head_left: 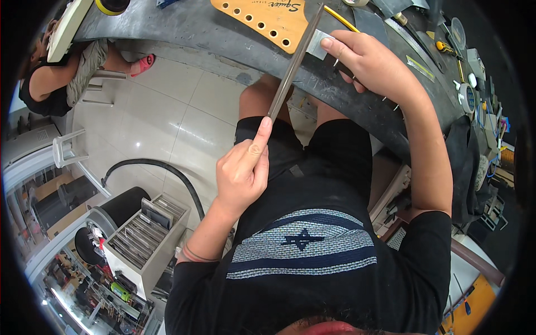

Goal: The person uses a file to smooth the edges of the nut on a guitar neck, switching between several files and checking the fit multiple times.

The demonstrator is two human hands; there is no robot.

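My left hand (243, 170) is closed round the lower end of a long, narrow metal file (292, 71), with the index finger stretched along it. The file slants up and to the right across the bench's near edge. At its upper part it lies against or just beside a small grey metal plate (318, 46); whether they touch I cannot tell. My right hand (375, 60) pinches that plate at the bench edge, thumb on top and the other fingers curled below. Left of the file, a pale wooden guitar headstock (267, 23) with a row of tuner holes lies on the bench.
The dark workbench (184, 32) curves across the top. A yellow stick (340, 18), a steel ruler (410, 40) and a yellow-handled tool (446, 49) lie right of the headstock. Another person (53, 84) sits at far left. A black hose (162, 163) and a file rack (142, 234) stand lower left.
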